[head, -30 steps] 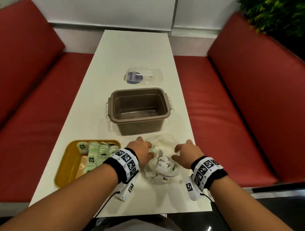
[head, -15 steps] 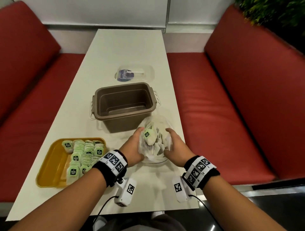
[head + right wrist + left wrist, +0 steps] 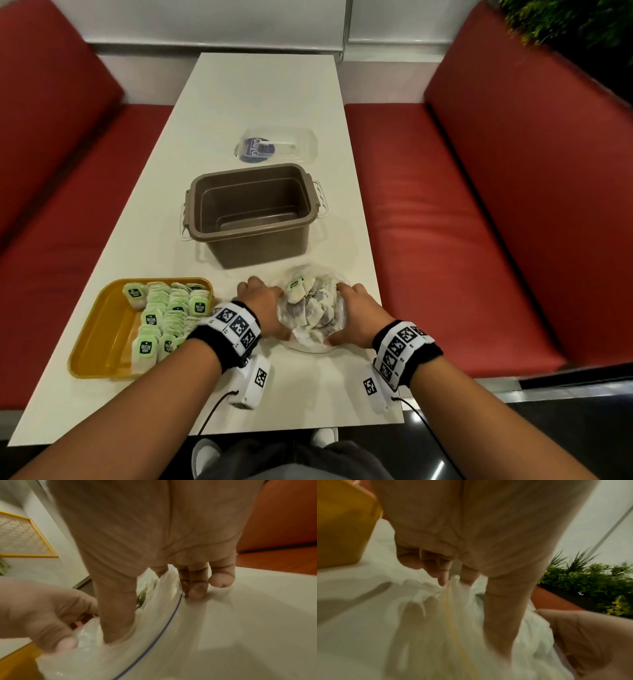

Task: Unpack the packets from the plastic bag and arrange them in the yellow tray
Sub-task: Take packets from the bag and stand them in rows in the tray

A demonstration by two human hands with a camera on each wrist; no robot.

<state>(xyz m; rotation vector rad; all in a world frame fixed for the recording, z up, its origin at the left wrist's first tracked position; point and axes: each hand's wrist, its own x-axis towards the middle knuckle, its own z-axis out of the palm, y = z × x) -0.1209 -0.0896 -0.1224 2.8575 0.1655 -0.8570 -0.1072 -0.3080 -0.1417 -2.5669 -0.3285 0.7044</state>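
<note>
I hold the clear plastic bag (image 3: 310,310) on the white table (image 3: 267,92), just in front of the brown tub (image 3: 251,212). My left hand (image 3: 265,308) pinches the bag's left edge with curled fingers (image 3: 440,569), and my right hand (image 3: 354,317) grips the right edge the same way, thumb inside. The bag's mouth is spread open between them, with packets (image 3: 308,305) inside; one shows a green label (image 3: 295,284), but I cannot read its small writing. The yellow tray (image 3: 99,342) sits to the left, near my left wrist, with many green-labelled packets (image 3: 168,315) in it; their print is too blurred to read. Behind the tub lies a clear lid (image 3: 275,145) with a blue round sticker.
</note>
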